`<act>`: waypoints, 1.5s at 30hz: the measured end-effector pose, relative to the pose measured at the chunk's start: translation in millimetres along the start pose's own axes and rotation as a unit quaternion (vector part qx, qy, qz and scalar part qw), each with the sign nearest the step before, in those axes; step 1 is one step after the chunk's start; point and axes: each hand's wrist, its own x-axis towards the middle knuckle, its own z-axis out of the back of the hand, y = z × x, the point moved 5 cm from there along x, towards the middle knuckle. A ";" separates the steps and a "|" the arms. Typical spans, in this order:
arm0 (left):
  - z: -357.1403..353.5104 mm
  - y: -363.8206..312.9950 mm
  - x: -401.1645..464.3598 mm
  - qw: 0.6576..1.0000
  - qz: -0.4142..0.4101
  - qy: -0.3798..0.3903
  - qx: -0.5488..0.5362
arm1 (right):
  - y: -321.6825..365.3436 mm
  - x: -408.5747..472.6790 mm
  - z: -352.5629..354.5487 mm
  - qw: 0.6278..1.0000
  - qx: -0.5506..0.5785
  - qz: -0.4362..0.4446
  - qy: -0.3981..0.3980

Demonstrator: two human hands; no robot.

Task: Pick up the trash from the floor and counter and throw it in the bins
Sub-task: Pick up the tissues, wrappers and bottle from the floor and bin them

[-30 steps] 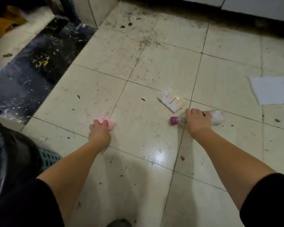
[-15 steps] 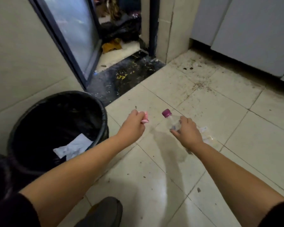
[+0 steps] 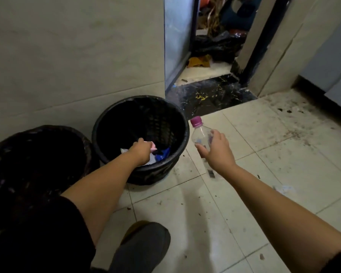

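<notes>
While the left hand (image 3: 141, 152) clenches a pink scrap (image 3: 153, 146) inside the black bin's (image 3: 182, 119) rim, the right hand (image 3: 217, 150) grasps a clear bottle (image 3: 200, 133) just outside it, over open floor (image 3: 264, 154).

Dim indoor light, overall underexposed. Pale floor tiles (image 3: 254, 194) carry a soft sheen in the lower centre; no hard glare. Diffuse arm shadows fall on the floor below and between the forearms. Interiors of both black bins (image 3: 140, 119) read near-black, with little detail. Right hand (image 3: 218, 152) and clear bottle (image 3: 200, 134) show motion blur. Wide-angle distortion: wall and door-frame lines lean and bow toward the edges. Doorway background soft and noisy.
</notes>
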 end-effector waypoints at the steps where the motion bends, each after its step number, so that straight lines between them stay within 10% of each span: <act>1: -1.8 0.4 -1.3 1.000 -0.003 0.014 -0.005 | 3.2 0.0 2.0 1.000 -0.005 0.003 -0.001; 12: 53.6 75.4 -134.9 0.949 -0.002 -0.274 -0.155 | 134.5 -14.2 40.8 0.981 -0.047 0.176 -0.069; 21: -37.0 197.8 -240.0 0.976 0.034 -0.201 0.078 | 336.1 -94.6 -89.9 0.896 0.078 0.427 0.092; 31: -40.1 206.0 -231.6 0.948 -0.029 -0.292 0.125 | 328.6 -99.5 -319.5 0.828 -0.184 0.330 0.414; 40: -40.8 203.1 -230.0 0.948 -0.061 -0.292 0.115 | 298.0 -100.6 -384.0 0.690 -0.407 0.361 0.478; 45: -39.7 203.8 -228.5 0.958 -0.048 -0.253 0.127 | 322.5 -89.3 -314.3 0.748 -0.276 0.364 0.481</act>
